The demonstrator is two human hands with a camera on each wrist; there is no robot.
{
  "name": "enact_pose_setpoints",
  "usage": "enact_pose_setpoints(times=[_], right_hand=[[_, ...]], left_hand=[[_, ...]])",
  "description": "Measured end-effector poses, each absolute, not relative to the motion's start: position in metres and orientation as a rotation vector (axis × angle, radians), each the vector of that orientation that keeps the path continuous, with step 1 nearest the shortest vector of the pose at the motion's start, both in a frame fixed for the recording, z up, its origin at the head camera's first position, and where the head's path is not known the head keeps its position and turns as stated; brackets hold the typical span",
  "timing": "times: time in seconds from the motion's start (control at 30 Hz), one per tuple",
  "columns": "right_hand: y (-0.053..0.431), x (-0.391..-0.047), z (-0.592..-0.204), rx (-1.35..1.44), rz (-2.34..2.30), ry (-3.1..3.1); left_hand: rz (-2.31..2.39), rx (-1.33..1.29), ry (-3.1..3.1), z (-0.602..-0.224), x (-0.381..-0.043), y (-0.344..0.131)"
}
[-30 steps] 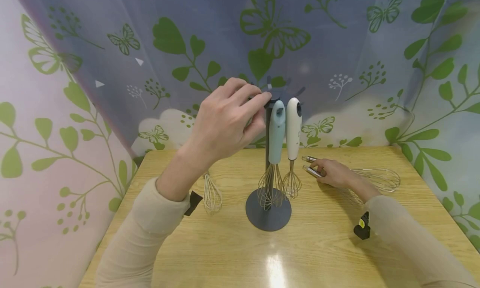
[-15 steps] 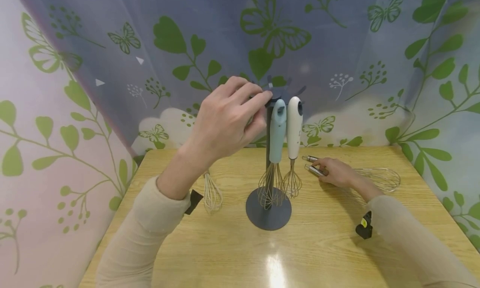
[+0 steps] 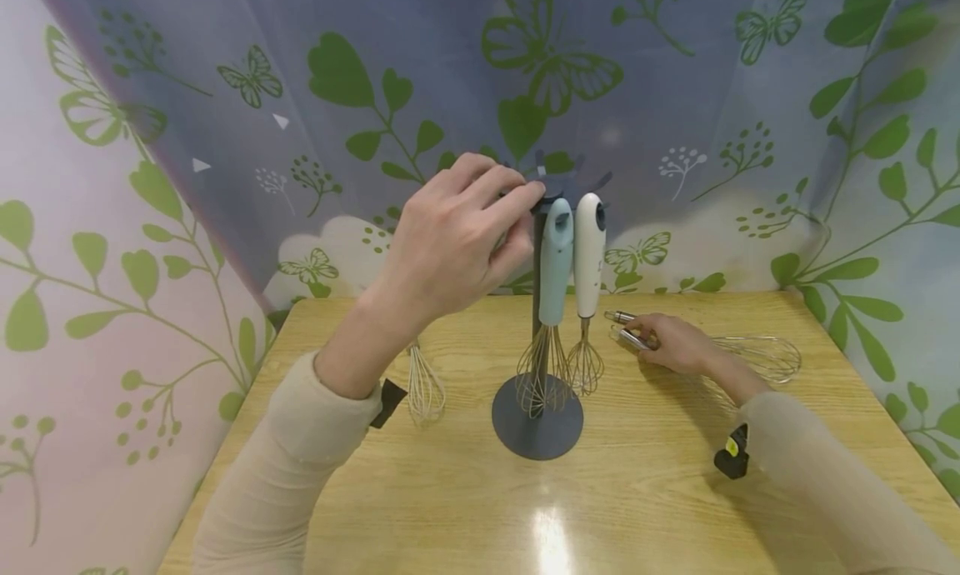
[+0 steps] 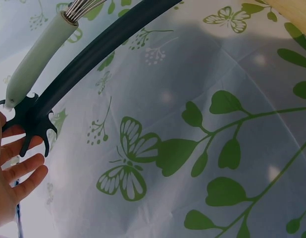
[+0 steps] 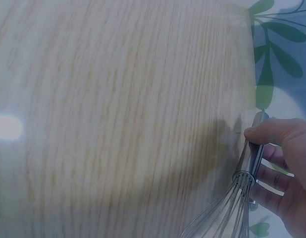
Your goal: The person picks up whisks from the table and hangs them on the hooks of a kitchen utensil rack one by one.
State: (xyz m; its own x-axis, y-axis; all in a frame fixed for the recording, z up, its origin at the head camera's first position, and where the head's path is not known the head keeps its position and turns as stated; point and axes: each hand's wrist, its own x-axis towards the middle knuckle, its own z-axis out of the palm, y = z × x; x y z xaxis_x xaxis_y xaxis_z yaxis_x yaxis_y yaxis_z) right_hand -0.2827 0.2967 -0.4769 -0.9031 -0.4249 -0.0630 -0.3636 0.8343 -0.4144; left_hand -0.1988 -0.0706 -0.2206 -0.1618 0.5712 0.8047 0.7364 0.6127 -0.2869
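Observation:
My left hand (image 3: 457,233) is at the top of a dark hook stand (image 3: 521,437), thumb and index finger at its hooks. In the left wrist view, the other fingers (image 4: 26,173) spread loosely beside the hook crown. A whisk with a light blue handle (image 3: 555,283) and one with a white handle (image 3: 588,262) hang from the stand, wires down. At the right, my right hand (image 3: 678,344) pinches a metal whisk (image 5: 254,156) by its handle, thumb on top. A second metal whisk (image 3: 772,358) lies just behind it, partly hidden by the hand.
Left of the stand, another whisk (image 3: 426,387) lies on the wooden table (image 3: 420,508), its handle hidden behind my left arm. A leaf-and-butterfly patterned curtain (image 3: 652,83) closes off the back and both sides.
My right hand has shifted slightly right, and the handle of the whisk it holds has moved with it. My left hand and the stand stay almost still.

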Motion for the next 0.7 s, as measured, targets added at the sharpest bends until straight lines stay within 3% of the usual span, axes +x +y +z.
enact_pose_setpoints(times=[0.7], right_hand=[[0.293,-0.28,-0.466,-0.675,-0.67,2.909]], left_hand=[[-0.214,-1.044,-1.846,-0.221,-0.198,-0.07]])
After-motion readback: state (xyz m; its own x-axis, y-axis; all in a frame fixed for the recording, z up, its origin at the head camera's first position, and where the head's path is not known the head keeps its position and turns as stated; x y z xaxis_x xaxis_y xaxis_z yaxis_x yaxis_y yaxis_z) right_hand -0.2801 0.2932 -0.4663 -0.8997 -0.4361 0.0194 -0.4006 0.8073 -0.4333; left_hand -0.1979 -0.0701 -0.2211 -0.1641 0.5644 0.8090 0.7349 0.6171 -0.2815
